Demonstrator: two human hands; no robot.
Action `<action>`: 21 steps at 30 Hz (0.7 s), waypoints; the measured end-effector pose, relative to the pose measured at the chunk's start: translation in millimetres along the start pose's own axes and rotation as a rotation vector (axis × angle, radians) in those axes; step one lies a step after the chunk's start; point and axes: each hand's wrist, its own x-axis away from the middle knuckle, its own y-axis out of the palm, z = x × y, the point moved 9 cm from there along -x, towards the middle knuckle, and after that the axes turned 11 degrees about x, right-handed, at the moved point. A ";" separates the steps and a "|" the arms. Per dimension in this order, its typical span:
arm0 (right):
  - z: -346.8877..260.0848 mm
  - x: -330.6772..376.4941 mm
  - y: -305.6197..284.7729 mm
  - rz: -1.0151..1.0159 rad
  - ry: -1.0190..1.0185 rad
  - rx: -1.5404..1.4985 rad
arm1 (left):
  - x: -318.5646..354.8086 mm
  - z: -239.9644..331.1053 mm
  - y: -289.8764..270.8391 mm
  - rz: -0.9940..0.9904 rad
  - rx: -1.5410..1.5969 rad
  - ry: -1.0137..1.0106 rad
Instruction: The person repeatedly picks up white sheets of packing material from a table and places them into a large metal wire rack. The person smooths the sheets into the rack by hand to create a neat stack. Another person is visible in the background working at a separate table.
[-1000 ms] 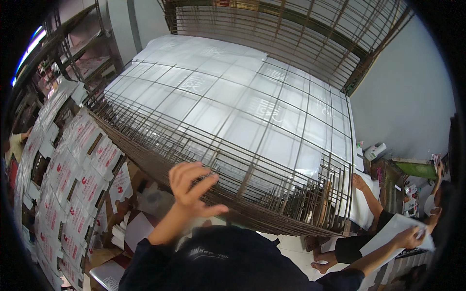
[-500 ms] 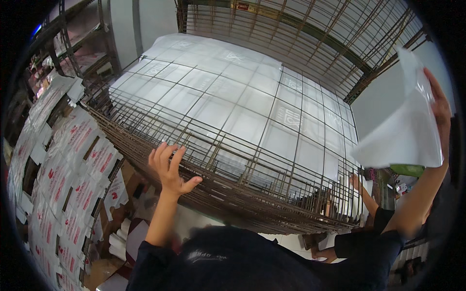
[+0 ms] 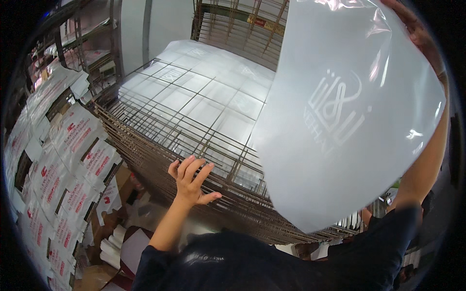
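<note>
A large, milky translucent plastic bag (image 3: 301, 145) with a pale printed emblem hangs at the right, raised close to the camera. My right hand (image 3: 420, 39) grips it by its upper right edge, the fingers partly behind the film. My left hand (image 3: 191, 182) is open at the near edge of a stack of rusty wire racks (image 3: 170, 150), its fingers spread and holding nothing; whether the fingertips touch the wires I cannot tell. Beneath the top wire grid, more white printed plastic bags (image 3: 206, 89) lie spread out flat. The raised bag covers the right part of the racks.
On the left, another rack is layered with silver-grey bags with red print (image 3: 73, 140). White rolls (image 3: 114, 242) stand low beside it. Raised wire grids (image 3: 238, 29) lean at the back. Another person's arm (image 3: 366, 215) shows partly at the lower right.
My right hand has swung the bag up and nearer, so its printed face now fills the right side. The view has shifted, and my left hand appears further right along the rack edge.
</note>
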 end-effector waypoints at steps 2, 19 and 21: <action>5.9 2.3 -17.8 0.067 0.047 -0.029 | 1.4 0.3 6.1 0.030 0.039 0.025; 491.0 236.8 -55.5 0.591 0.737 -0.432 | 10.9 -3.8 10.6 0.164 0.027 0.080; 522.7 249.1 -28.6 0.626 0.834 -0.427 | 11.3 -5.8 6.2 0.155 0.000 0.075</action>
